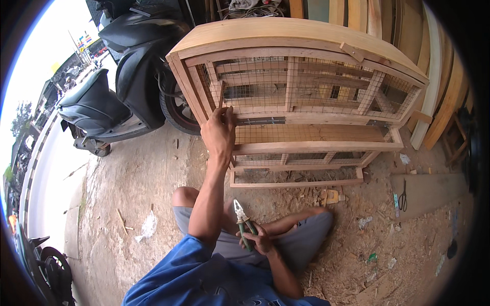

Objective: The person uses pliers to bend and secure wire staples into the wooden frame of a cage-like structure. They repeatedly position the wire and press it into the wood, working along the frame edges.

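A wooden cage point(291, 43) with wire mesh panels point(255, 86) stands in front of me. My left hand point(219, 131) is raised to the lower left corner of its upper mesh panel, fingers pinched together against the frame. What lies between those fingertips is too small to make out. Low over my lap, my right hand point(261, 241) grips a pair of combination pliers point(242, 219) by the green handles. The metal jaws point up toward the cage, apart from it.
A dark scooter point(138, 76) stands close to the cage's left side. Wooden planks point(434, 76) lean at the right. Scissors point(402, 196) lie on a flat board point(434, 191) at the right. Wood shavings and scraps point(332, 196) litter the floor, with a clear plastic bag point(148, 227) at the left.
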The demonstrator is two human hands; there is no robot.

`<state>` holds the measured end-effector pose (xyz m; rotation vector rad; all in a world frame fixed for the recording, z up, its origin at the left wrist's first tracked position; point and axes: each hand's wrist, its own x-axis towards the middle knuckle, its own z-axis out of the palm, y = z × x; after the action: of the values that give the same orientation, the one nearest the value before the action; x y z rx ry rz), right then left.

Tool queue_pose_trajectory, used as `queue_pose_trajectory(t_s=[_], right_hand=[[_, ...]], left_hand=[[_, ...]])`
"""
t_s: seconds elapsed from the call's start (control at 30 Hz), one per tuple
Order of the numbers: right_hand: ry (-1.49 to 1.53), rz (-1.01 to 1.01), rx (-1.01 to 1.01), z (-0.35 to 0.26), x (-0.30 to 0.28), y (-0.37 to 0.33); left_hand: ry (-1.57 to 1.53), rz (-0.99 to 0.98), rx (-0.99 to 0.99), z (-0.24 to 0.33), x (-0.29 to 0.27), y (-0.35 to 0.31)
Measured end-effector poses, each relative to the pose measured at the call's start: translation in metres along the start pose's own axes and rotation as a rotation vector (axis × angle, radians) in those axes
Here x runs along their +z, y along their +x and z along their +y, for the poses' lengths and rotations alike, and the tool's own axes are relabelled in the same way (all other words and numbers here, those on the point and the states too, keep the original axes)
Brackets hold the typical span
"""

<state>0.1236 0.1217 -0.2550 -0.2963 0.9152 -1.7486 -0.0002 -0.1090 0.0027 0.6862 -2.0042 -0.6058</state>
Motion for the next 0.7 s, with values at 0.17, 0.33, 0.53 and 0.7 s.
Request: queue_pose_trajectory(t_s=[0.17, 0.33, 0.53, 0.7], right_hand=[[0.172, 0.041, 0.102, 0.022, -0.024, 0.019], [0.215, 0.056, 0.1, 0.023, -0.031, 0.021], [0.175, 0.061, 0.088, 0.02, -0.022, 0.016], [-0.002, 0.126, -0.081, 0.003, -0.002, 0.002]], left_hand=[[-0.079, 0.014, 0.012, -0.001, -0.002, -0.002], [-0.175, 0.031, -0.003, 0.0, -0.002, -0.004], [-0.183, -0.043, -0.088, -0.001, -0.008, -0.003], [-0.316, -0.027, -0.115, -0.006, -0.007, -0.004]])
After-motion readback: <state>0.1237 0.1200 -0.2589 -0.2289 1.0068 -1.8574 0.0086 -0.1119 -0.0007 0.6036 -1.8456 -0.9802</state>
